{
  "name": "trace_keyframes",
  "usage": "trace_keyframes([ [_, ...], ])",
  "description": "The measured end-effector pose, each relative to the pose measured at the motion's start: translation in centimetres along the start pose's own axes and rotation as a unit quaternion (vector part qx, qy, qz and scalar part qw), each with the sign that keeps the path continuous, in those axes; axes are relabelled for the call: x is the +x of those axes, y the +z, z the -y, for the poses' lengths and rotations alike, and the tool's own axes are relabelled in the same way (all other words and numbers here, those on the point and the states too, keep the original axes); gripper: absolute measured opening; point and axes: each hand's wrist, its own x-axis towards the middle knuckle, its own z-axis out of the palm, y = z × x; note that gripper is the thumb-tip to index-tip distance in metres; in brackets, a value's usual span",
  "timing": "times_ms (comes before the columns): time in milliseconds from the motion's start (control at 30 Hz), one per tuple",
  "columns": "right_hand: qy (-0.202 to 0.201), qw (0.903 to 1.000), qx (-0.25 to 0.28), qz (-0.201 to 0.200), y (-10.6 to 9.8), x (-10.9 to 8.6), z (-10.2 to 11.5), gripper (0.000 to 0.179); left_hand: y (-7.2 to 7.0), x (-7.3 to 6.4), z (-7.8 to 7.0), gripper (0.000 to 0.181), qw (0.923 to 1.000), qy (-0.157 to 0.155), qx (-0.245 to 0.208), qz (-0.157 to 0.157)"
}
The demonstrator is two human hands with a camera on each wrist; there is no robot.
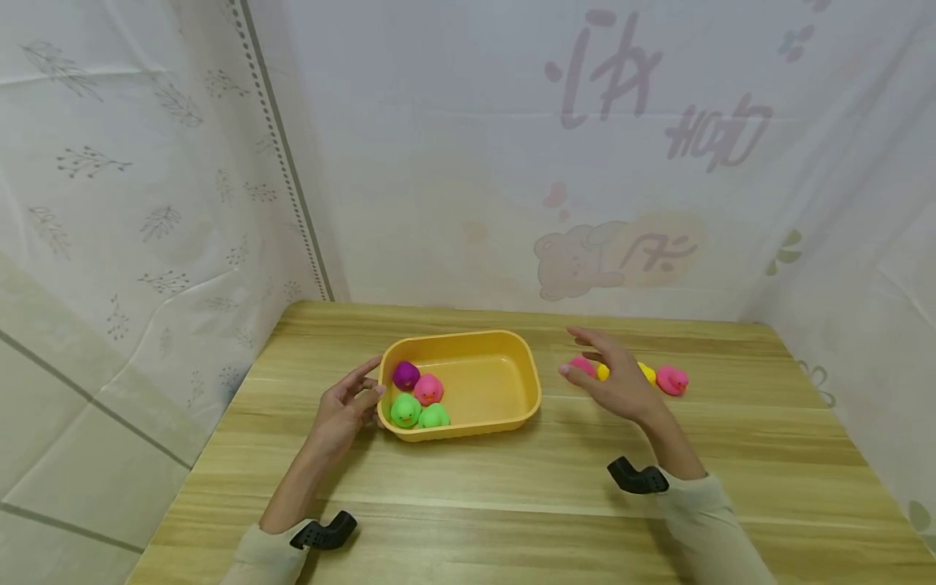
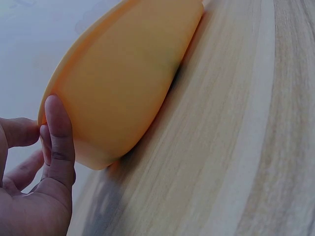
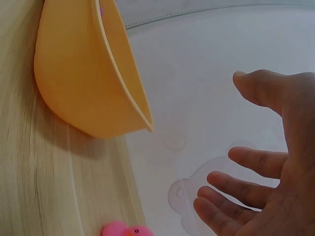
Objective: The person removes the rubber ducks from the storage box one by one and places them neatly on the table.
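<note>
A yellow plastic basin (image 1: 475,429) stands on the wooden table, with several small rubber ducks inside at its left end: a purple one (image 1: 406,375), a pink one (image 1: 428,390) and green ones (image 1: 405,410). At the basin's left end my left hand (image 1: 345,412) grips the rim, fingertips against the outer wall in the left wrist view. My right hand (image 1: 617,380) hovers right of the basin with fingers spread and nothing in them. Beneath and behind it lies a row of pink and yellow ducks, partly hidden by the hand; the pink duck (image 1: 673,380) at the right end shows fully.
The wooden table (image 1: 468,512) ends at a white cloth backdrop (image 1: 439,203) with printed drawings and lettering. Patterned cloth (image 1: 146,203) hangs at the left side too. Black straps (image 1: 325,532) sit on both wrists over pale sleeves.
</note>
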Motion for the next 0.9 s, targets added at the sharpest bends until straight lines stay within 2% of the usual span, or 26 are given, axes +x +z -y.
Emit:
trace_keyframes([
  [167,-0.002,0.9999,0.011,0.012,1.1,0.6,0.7,0.067,0.1,-0.1,-0.1,0.055,1.0000,0.000,0.002,0.000],
  [567,-0.035,0.9973,0.048,0.044,3.9,2.2,2.9,0.068,0.1,-0.2,-0.1,0.056,1.0000,0.003,-0.001,0.002],
  [900,-0.022,0.9938,0.074,0.080,6.5,3.3,3.8,0.070,0.0,-0.2,-0.2,0.055,1.0000,0.003,-0.002,0.005],
])
